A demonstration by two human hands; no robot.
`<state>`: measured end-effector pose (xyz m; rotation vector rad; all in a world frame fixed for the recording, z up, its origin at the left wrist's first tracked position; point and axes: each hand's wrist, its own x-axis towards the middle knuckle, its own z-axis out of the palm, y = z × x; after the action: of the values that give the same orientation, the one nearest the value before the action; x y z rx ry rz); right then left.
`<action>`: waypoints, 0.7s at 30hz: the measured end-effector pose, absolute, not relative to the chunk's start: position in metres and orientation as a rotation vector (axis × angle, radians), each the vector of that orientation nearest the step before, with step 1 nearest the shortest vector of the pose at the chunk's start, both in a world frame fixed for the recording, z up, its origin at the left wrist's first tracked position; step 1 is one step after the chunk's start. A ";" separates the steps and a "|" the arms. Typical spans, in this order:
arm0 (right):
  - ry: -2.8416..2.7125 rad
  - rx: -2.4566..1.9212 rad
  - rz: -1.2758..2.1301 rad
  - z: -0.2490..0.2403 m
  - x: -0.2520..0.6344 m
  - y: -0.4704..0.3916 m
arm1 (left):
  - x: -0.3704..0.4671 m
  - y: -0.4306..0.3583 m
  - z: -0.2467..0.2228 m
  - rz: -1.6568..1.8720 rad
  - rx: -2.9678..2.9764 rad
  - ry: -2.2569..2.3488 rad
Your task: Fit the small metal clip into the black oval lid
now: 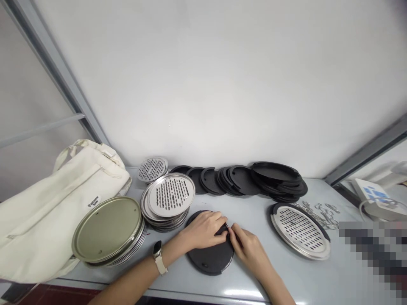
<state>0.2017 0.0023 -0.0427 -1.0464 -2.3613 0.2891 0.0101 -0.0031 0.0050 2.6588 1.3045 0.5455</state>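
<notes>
Grey bench (243,205), white wall (222,84) behind. Black disc (211,260) flat at front centre, right of olive plate (110,228). Left hand (205,228) on its upper part, right hand (249,245) at its right rim. Both hands' fingers close together there; can't tell if clamped. Perforated plate (300,228) off right.

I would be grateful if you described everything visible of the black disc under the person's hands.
The black disc is round, with a dark, matte face that looks like plastic or rubber, a silvery line along part of its right edge, and a small opening near its front edge. It lies roughly flat on the grey table. The left hand covers its far part, and the right hand's fingertips meet the left's at its far right edge; details there are hidden.
</notes>
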 end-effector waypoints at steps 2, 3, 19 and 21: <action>-2.370 -1.041 0.274 -0.043 0.202 0.002 | 0.010 -0.003 0.004 0.552 2.661 1.302; -2.373 -1.036 0.263 -0.043 0.202 0.002 | 0.010 -0.003 0.004 0.554 2.662 1.299; -2.339 -0.972 0.162 -0.036 0.200 0.000 | 0.009 -0.002 0.002 0.572 2.655 1.243; -2.335 -0.963 0.161 -0.036 0.201 -0.001 | 0.009 -0.002 0.002 0.572 2.658 1.236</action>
<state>0.2009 -0.0011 -0.0361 -0.9633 -2.3346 0.1612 0.0095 -0.0015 0.0018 2.6578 1.2363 0.5717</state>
